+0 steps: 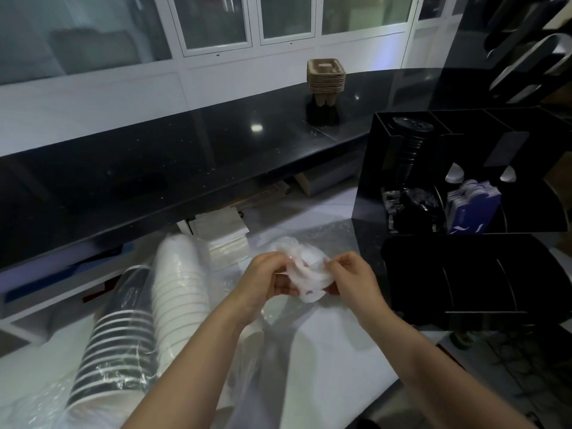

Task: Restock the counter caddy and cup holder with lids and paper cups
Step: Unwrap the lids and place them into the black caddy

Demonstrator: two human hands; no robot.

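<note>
I see both hands meeting low in the middle of the head view, over a white work surface (325, 351). The left hand (266, 278) curls its fingers around a small stack of white lids (306, 275), gripping it from the left side. The right hand (353, 274) pinches the stack's right edge between thumb and fingertips. The lids look partly wrapped in thin clear plastic; I cannot tell how many there are

To my left, two sleeves of paper cups lie on their sides in clear plastic wrap: a white stack (179, 283) and, just beside it, a dark stack with white rims (120, 335). They touch along their length

On the right stands the black counter caddy (371, 168). Its rear left compartment holds a tall column of black lids (410, 144). A front compartment holds blue and white packets (473, 209), and crumpled plastic (411, 209) sits in the compartment next to them. Below it, I see a black holder (464, 274) with curved dividers

Further back, on the dark counter (154, 168), a stack of brown pulp cup carriers (325, 76) stands upright
</note>
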